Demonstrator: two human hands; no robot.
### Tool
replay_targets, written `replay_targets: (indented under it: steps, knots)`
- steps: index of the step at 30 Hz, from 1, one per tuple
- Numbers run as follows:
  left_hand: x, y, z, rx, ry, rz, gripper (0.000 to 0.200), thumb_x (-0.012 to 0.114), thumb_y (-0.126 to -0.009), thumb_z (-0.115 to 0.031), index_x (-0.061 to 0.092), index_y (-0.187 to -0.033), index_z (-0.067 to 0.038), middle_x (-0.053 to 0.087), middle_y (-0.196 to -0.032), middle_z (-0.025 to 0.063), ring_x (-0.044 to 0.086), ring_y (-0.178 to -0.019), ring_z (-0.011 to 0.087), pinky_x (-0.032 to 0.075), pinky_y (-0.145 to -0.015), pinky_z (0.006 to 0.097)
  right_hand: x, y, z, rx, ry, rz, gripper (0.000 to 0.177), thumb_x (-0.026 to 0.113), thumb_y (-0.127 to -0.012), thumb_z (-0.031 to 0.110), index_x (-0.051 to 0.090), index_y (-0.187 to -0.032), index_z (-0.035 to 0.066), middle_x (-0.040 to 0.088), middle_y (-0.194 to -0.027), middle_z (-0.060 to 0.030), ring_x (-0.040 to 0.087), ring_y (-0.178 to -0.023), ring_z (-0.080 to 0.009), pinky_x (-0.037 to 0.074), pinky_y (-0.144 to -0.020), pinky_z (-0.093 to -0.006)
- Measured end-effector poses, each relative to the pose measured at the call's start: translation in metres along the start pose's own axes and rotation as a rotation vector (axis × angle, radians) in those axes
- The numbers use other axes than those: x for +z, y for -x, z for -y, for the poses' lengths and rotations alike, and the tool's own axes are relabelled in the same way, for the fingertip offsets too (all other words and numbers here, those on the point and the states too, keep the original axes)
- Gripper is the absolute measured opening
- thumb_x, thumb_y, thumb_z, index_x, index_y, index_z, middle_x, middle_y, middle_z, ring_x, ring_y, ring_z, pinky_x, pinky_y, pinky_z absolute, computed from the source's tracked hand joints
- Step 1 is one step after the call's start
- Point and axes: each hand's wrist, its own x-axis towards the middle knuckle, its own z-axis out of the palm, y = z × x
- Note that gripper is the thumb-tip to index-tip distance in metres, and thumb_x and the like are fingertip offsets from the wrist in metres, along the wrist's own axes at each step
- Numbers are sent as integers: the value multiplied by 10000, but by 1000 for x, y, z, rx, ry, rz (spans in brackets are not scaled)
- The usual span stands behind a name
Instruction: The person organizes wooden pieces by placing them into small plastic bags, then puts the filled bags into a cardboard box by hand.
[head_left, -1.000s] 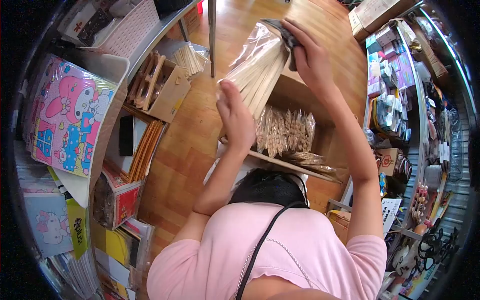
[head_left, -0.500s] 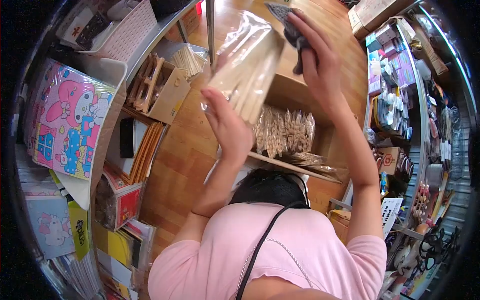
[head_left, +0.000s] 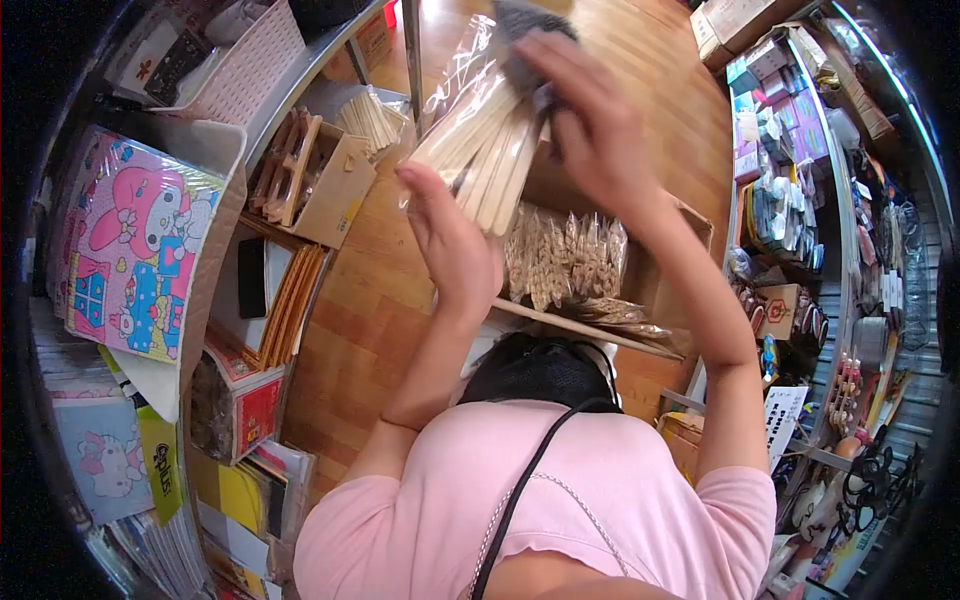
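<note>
My left hand (head_left: 455,245) grips the near end of a clear plastic packet of flat wooden sticks (head_left: 490,150), holding it up at a slant. A dark grey cloth (head_left: 530,45) is held in my right hand (head_left: 590,125), which is a little blurred. That cloth lies against the far upper part of the packet and hides some of it. Below the hands stands an open cardboard box (head_left: 670,270). Inside it are several clear packets of small wooden pieces (head_left: 565,260), some upright and others lying flat along the near side.
At left, a shelf holds a pink cartoon-print pack (head_left: 140,240), a white plastic basket (head_left: 250,60), a box of wooden items (head_left: 345,180) and a dark phone-like slab (head_left: 252,275). Crowded shelves (head_left: 790,190) line the right side. Wooden floor (head_left: 345,370) lies between.
My right hand has moved left with the cloth, from beside the packet onto its upper part. The packet has shifted slightly left in my left hand.
</note>
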Motion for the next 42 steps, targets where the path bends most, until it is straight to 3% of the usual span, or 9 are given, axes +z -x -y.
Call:
replay_targets:
  steps: [8, 13, 19, 25, 31, 35, 39, 40, 42]
  knots:
    - [2, -15, -7, -19, 151, 67, 729, 283, -873, -612, 331, -1303, -25, 382, -1319, 122, 376, -1212, 219, 279, -1020, 348, 25, 20, 34, -177, -97, 156, 467, 475, -673, -39, 581, -1119, 46, 550, -1169, -150, 517, -1107, -275, 378, -955, -400]
    - [8, -10, -2, 14, 226, 178, 736, 266, -877, -609, 282, -1326, -26, 376, -1316, 112, 343, -1231, 203, 254, -1031, 356, 22, -7, 9, -118, 70, -6, 415, 588, -667, 31, 592, -1080, 67, 587, -1120, -98, 525, -1079, -276, 382, -947, -397]
    - [-7, -25, -7, -156, 308, 152, 665, 266, -881, -604, 428, -1206, -47, 475, -1186, 89, 463, -1098, 179, 344, -973, 343, 31, 23, 43, -289, -29, 161, 380, 574, -677, 60, 632, -1048, 112, 606, -1106, -72, 562, -1054, -220, 393, -935, -365]
    - [2, -15, -2, -101, 288, 203, 733, 237, -881, -603, 327, -1311, -16, 381, -1328, 120, 383, -1222, 231, 297, -1025, 367, 13, -17, -7, -201, 243, -3, 342, 606, -677, 100, 641, -1014, 150, 603, -1106, -57, 532, -1079, -204, 399, -925, -384]
    - [-14, -28, 5, -212, 346, 229, 700, 255, -882, -598, 324, -1315, -52, 405, -1303, 99, 402, -1196, 209, 322, -1006, 363, 39, 32, 51, -277, 111, 82, 326, 581, -677, 101, 666, -989, 141, 635, -1046, -38, 592, -964, -188, 434, -842, -344]
    - [0, -18, -1, -308, 269, 15, 686, 256, -890, -579, 322, -1319, -48, 429, -1284, 91, 423, -1177, 201, 336, -994, 342, 22, 3, 12, -314, 181, 129, 340, 556, -683, 70, 663, -994, 157, 629, -1059, -26, 601, -937, -181, 436, -846, -326]
    - [-7, -15, 7, -246, 235, 119, 678, 249, -894, -572, 322, -1326, -54, 411, -1307, 104, 407, -1199, 227, 317, -1010, 362, 19, -14, -35, 14, 63, 80, 286, 539, -732, 81, 653, -990, 134, 648, -943, -45, 618, -848, -225, 478, -793, -344]
    - [-5, -10, 1, -216, 211, 97, 688, 250, -893, -574, 319, -1326, -45, 408, -1308, 109, 404, -1201, 233, 311, -1013, 365, 10, -16, -40, 367, 19, 221, 266, 506, -766, 81, 645, -990, 113, 642, -912, -82, 625, -730, -248, 500, -703, -352]
    - [-6, -11, -8, -176, 190, 74, 698, 252, -892, -577, 316, -1326, -35, 406, -1310, 113, 402, -1203, 239, 305, -1015, 369, 0, -13, -60, 396, -37, 77, 289, 417, -806, 81, 636, -994, 67, 643, -859, -103, 634, -634, -188, 509, -570, -319]
